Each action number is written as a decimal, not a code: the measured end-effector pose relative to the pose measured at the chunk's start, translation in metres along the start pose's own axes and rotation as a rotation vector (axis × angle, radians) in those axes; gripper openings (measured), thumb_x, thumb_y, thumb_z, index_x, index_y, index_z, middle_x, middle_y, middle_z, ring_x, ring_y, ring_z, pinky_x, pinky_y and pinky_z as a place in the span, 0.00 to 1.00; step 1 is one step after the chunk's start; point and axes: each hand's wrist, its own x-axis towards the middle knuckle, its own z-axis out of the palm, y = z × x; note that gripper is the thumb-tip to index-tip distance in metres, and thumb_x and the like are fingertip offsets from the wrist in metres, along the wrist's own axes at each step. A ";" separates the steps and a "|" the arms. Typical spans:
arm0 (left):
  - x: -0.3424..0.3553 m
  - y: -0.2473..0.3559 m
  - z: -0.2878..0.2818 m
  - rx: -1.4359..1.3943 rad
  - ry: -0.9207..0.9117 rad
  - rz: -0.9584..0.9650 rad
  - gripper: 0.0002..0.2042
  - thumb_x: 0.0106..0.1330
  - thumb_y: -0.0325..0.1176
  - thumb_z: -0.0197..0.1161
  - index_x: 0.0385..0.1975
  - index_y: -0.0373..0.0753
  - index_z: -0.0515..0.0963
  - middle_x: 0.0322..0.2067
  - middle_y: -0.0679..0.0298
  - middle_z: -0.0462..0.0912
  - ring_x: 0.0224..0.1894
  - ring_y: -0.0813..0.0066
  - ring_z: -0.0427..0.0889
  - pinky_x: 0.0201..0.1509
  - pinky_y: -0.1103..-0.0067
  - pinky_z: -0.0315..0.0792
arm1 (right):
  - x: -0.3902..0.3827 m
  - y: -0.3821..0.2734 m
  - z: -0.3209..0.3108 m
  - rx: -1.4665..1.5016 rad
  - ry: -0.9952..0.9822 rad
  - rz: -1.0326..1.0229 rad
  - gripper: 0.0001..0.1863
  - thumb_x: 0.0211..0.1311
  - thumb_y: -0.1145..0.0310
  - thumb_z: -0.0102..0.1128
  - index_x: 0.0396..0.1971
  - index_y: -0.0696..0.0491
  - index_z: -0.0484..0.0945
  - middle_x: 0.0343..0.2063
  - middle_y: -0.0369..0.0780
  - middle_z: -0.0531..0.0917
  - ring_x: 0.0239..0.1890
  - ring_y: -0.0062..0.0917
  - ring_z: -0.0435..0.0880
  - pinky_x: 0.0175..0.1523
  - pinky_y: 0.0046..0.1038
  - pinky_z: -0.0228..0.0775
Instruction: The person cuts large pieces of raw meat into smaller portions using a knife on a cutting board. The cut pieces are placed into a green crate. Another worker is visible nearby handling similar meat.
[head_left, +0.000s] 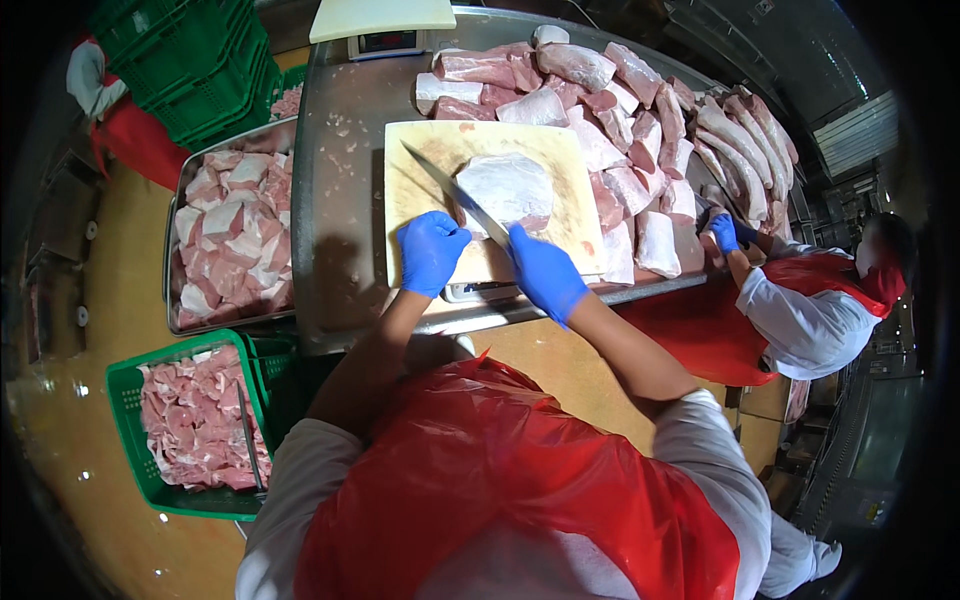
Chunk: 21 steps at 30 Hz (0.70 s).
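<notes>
Steel worktop carries a cutting board with a soft, slippery-looking meat slab at its centre; right hand grips the knife, left hand rests curled at the board's near edge.

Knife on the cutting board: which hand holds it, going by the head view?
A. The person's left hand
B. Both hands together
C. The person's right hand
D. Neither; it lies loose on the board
C. The knife runs from the right hand up and left past the meat on the board, while the left hand rests on the board's near edge, apart from the handle.
</notes>
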 end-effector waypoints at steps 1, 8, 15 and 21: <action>-0.003 -0.001 -0.001 -0.093 0.012 -0.032 0.07 0.49 0.26 0.73 0.18 0.36 0.80 0.19 0.60 0.82 0.20 0.74 0.79 0.29 0.78 0.75 | -0.030 0.018 -0.001 -0.023 -0.054 -0.002 0.15 0.69 0.69 0.47 0.53 0.56 0.66 0.31 0.55 0.83 0.34 0.52 0.83 0.37 0.50 0.73; -0.007 -0.011 -0.032 -0.099 0.271 0.146 0.08 0.54 0.25 0.71 0.32 0.35 0.81 0.21 0.59 0.80 0.21 0.74 0.80 0.29 0.77 0.76 | -0.144 0.044 -0.073 -0.210 -0.188 0.195 0.09 0.69 0.69 0.50 0.47 0.51 0.67 0.32 0.52 0.82 0.30 0.53 0.82 0.33 0.52 0.72; -0.027 0.026 0.013 0.374 -0.086 0.339 0.16 0.54 0.26 0.69 0.44 0.37 0.79 0.38 0.53 0.77 0.38 0.54 0.79 0.40 0.66 0.77 | -0.058 0.005 -0.026 0.000 0.172 0.123 0.12 0.66 0.72 0.52 0.47 0.54 0.68 0.31 0.52 0.82 0.34 0.51 0.83 0.36 0.49 0.74; -0.034 0.004 0.018 0.220 -0.025 0.336 0.08 0.53 0.27 0.66 0.33 0.38 0.79 0.35 0.57 0.77 0.38 0.57 0.79 0.42 0.65 0.76 | 0.008 -0.028 -0.015 0.009 0.046 0.021 0.16 0.65 0.72 0.51 0.52 0.54 0.68 0.32 0.52 0.83 0.34 0.49 0.85 0.38 0.46 0.76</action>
